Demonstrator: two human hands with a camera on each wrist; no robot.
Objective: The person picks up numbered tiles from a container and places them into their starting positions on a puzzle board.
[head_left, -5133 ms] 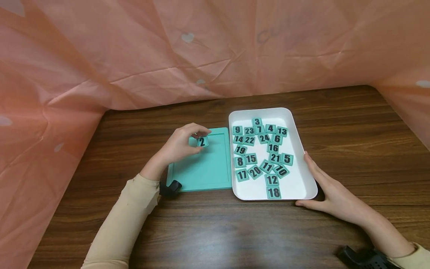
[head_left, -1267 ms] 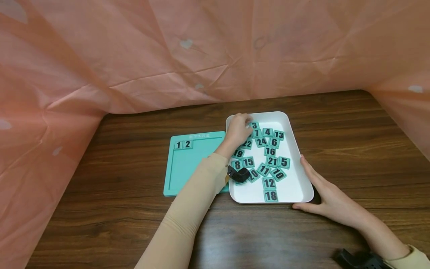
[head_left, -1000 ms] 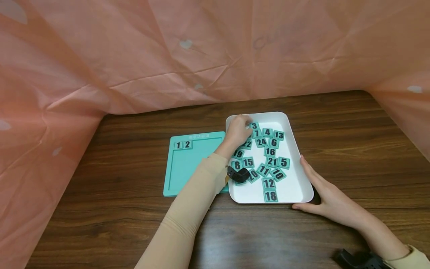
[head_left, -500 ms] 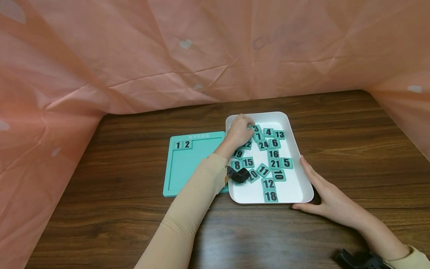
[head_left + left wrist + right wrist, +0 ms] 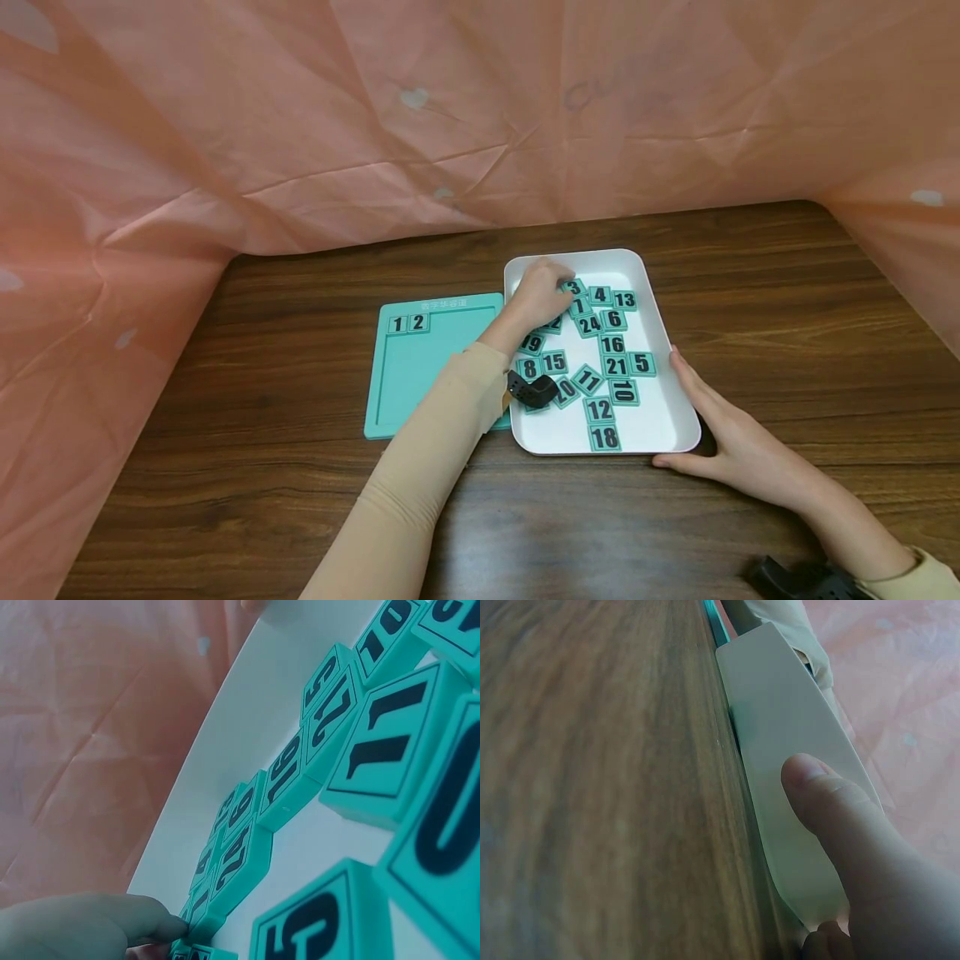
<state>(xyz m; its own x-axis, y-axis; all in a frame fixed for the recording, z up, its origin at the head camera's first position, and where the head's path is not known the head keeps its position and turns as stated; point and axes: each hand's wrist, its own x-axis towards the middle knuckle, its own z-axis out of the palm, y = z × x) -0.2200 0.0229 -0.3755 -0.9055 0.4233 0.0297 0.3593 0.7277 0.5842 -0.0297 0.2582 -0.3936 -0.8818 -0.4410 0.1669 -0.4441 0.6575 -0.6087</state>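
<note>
My left hand (image 5: 538,293) reaches into the white tray (image 5: 660,417) at its far left part. Its thumb and fingers pinch the teal number tile marked 3 (image 5: 574,287), with the 7 tile (image 5: 579,307) right by the thumb. In the left wrist view the left thumb (image 5: 142,921) lies against the edge of the tile group. My right hand (image 5: 731,433) holds the tray's near right corner, fingers along the right wall and thumb on the near wall; the right wrist view shows that thumb (image 5: 817,791) flat on the wall. Left of the tray, the teal board (image 5: 442,375) bears tiles 1 (image 5: 397,324) and 2 (image 5: 419,322).
Several more number tiles lie face up in the tray, among them 18 (image 5: 604,437), 5 (image 5: 641,363) and 13 (image 5: 624,300). My left forearm (image 5: 420,467) crosses the board's right part. A pink curtain (image 5: 375,125) closes off the table's (image 5: 300,517) far side.
Tile 2 went from my left hand onto the board beside 1. Since then that hand has edged right in the tray; tiles 3, 7, 24, 16, 21 and 5 shifted, and 10 turned.
</note>
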